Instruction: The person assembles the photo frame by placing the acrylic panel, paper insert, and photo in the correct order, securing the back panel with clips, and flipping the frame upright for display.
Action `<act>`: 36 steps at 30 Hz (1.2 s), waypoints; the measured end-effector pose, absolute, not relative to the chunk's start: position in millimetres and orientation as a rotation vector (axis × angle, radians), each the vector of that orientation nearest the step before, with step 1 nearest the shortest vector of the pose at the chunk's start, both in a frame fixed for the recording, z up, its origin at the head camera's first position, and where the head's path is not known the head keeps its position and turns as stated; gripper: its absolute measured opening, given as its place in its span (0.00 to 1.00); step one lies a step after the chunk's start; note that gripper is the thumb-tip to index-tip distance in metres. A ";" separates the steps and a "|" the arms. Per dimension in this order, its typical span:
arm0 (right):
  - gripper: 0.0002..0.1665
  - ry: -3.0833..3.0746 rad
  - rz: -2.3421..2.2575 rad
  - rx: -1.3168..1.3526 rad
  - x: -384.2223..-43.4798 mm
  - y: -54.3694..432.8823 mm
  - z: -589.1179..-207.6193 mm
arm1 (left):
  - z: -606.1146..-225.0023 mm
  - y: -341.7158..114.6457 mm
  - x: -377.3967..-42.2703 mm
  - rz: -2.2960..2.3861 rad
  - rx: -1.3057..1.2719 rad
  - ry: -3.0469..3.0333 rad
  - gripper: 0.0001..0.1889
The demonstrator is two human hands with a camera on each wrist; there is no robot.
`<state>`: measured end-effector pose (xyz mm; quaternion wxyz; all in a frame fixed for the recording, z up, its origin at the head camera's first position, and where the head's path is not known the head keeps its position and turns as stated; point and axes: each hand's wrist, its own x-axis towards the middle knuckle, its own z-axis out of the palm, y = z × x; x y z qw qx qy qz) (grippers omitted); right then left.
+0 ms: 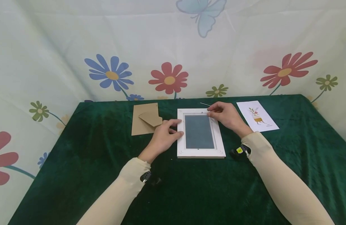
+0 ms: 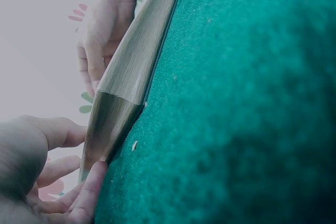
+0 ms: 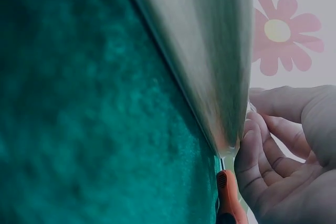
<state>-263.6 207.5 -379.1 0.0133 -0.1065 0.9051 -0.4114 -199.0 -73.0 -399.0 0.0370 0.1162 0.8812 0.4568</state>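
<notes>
A white picture frame (image 1: pixel 219 140) with a grey inner panel lies flat on the green cloth; its side (image 3: pixel 210 51) looks like wood. At its left edge, my left hand (image 1: pixel 165 136) touches the frame with thumb and fingertips, fingers extended. My right hand (image 1: pixel 224 115) is at the far right corner, thumb and finger pinched together over a small pale piece (image 3: pixel 251 107) too small to identify. Behind the frame lies a screwdriver with an orange handle (image 3: pixel 228 195); its thin shaft (image 1: pixel 205 104) shows in the head view. Small dark marks sit on the frame's short sides.
To the left lies a brown backing board (image 1: pixel 137 120) with a folded stand leg (image 1: pixel 151 118). A white print (image 1: pixel 257 115) with a plant picture lies to the right. The green cloth (image 1: pixel 86 162) covers the table, and a flowered curtain (image 1: pixel 133 37) hangs behind it.
</notes>
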 end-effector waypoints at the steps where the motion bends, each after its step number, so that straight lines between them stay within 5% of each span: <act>1: 0.15 2.819 -1.281 -0.332 -263.5 207.3 -379.0 | -399.0 -73.2 -199.0 1.404 0.360 2.705 0.27; 36: 0.15 2.788 -1.227 -0.352 -269.3 210.3 -384.4 | -398.4 -73.1 -200.0 1.405 0.366 2.701 0.28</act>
